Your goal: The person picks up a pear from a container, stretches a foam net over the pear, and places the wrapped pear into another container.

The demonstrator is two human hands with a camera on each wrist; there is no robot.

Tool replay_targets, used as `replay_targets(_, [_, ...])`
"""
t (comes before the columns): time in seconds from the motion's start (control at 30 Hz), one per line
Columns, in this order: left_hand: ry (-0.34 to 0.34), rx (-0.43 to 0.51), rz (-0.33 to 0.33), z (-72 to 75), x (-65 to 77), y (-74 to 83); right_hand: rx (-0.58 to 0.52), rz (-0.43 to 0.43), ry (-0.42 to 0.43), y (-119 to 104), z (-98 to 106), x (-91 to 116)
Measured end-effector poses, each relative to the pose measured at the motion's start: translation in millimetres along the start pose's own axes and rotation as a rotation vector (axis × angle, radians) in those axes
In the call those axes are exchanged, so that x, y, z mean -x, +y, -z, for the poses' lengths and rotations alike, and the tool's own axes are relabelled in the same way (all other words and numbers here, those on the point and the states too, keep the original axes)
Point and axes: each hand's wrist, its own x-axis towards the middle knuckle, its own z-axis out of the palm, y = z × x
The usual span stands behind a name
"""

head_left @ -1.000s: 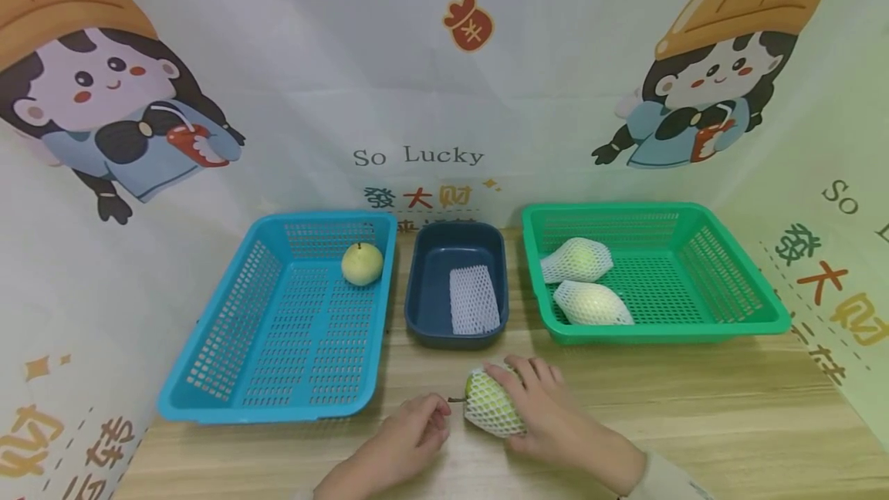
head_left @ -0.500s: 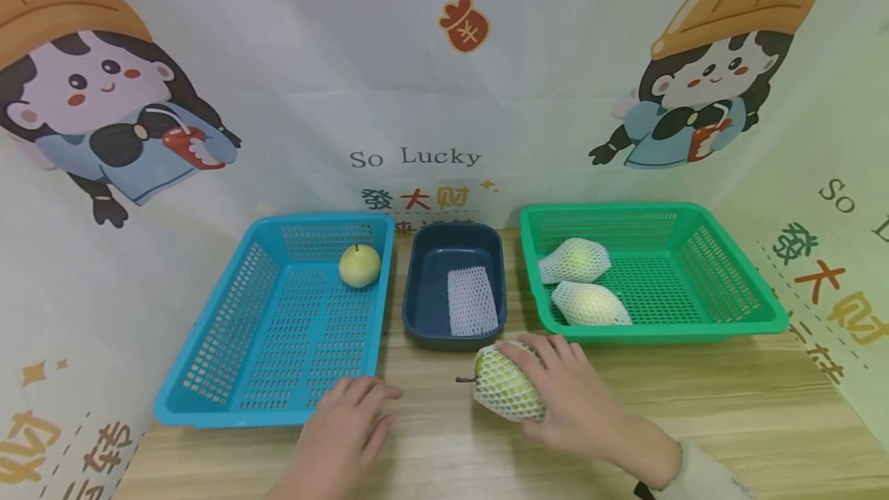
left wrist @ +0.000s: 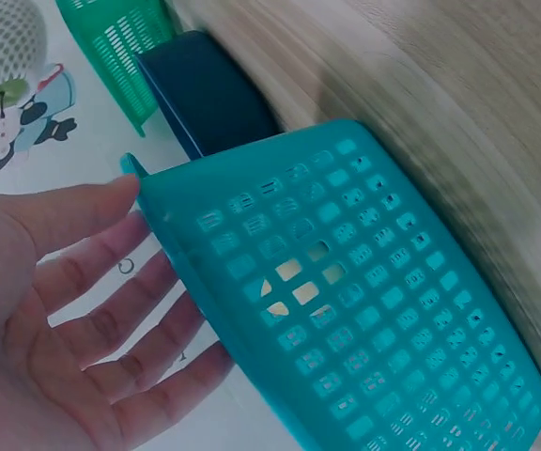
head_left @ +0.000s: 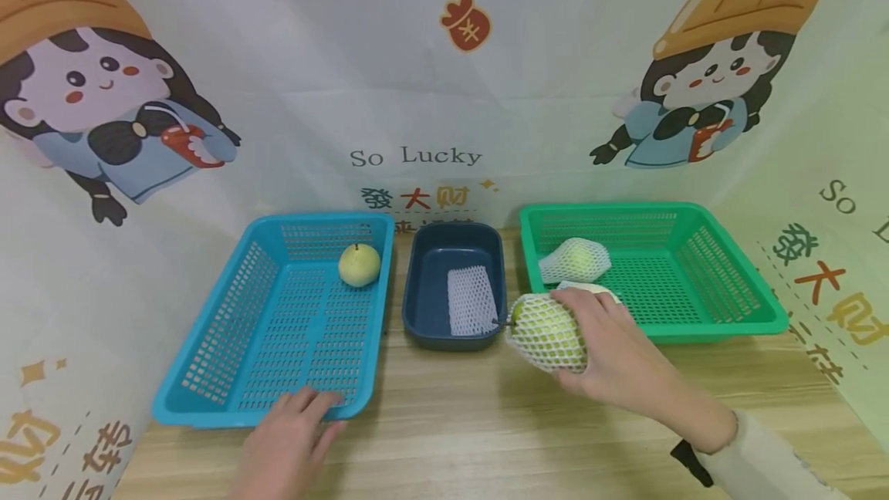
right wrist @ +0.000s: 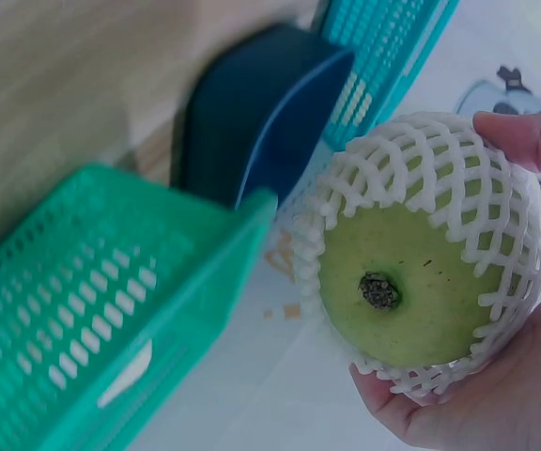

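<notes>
My right hand (head_left: pixel 611 357) grips a green pear (head_left: pixel 549 330) in a white foam net, raised near the front left corner of the green basket (head_left: pixel 667 330). The pear's dark stem points left. In the right wrist view, the pear's bare end (right wrist: pixel 374 254) shows through the net opening, with thumb and fingers on either side. My left hand (head_left: pixel 292 430) rests at the near rim of the blue basket (head_left: pixel 201 417), fingers loosely extended. Seen from the left wrist, its thumb (left wrist: pixel 92 211) lies right at the rim and the other fingers reach behind it.
A bare yellow pear (head_left: pixel 359 265) sits in the blue basket. Between the baskets stands a navy tray (head_left: pixel 425 272) holding a flat foam net (head_left: pixel 472 303). The green basket contains a netted pear (head_left: pixel 576 261) and another netted pear (head_left: pixel 590 287), partly hidden by my right hand.
My right hand has lifted the netted pear up and to the right, towards the green basket. My left hand has moved away from the pear's stem, leftward to the blue basket's rim.
</notes>
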Motion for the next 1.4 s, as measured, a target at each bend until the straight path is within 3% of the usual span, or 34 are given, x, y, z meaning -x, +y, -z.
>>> replay_targets(0.2, [0.047,-0.007,-0.018,-0.4,1.5,-3.5,-0.031,-0.086,-0.033,19,19,-11])
replay_targets(0.53, [0.101,-0.024,-0.053,-0.4,-0.2,-6.6,-0.011,-0.225,-0.115,70,41,-34])
replay_targets(0.8, [0.093,-0.010,-0.030,0.8,-1.1,-6.5,0.042,-0.285,-0.254,108,52,-58])
replay_targets(1.1, [0.052,-0.006,-0.010,2.4,-1.9,-6.9,0.098,-0.410,-0.344,145,48,-85])
replay_targets(1.4, [0.062,-0.011,-0.013,1.2,-3.9,-5.1,0.041,-0.524,-0.392,168,38,-90])
